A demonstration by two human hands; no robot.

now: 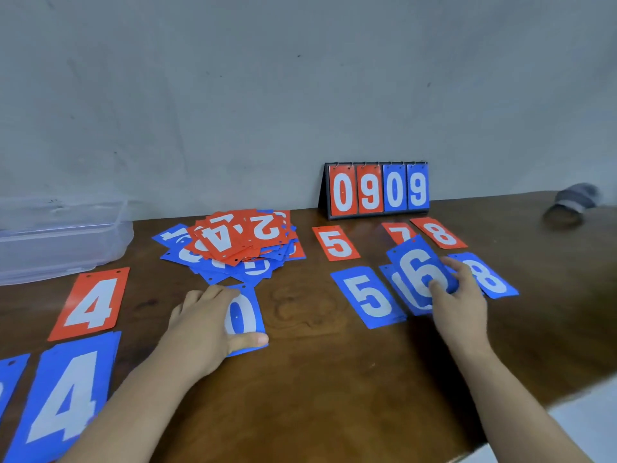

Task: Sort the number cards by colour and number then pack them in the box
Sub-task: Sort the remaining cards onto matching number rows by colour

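A mixed heap of red and blue number cards [233,245] lies at the back middle of the wooden table [327,369]. My left hand [203,322] presses on a blue 0 card [245,315], thumb at its lower edge. My right hand [457,295] holds a blue 6 card [419,269] tilted over another blue card [399,289]. Sorted cards lie around: red 5 [335,243], blue 5 [367,295], red 7 [400,232], red 8 [439,233], blue 8 [490,277], red 4 [91,304], blue 4 [66,396]. A clear plastic box [56,238] sits at far left.
A flip scoreboard [375,190] reading 0909 stands against the grey wall. A blurred grey object [572,202] rests at the far right. Another blue card [8,379] pokes in at the left edge. The table's front edge runs along the lower right.
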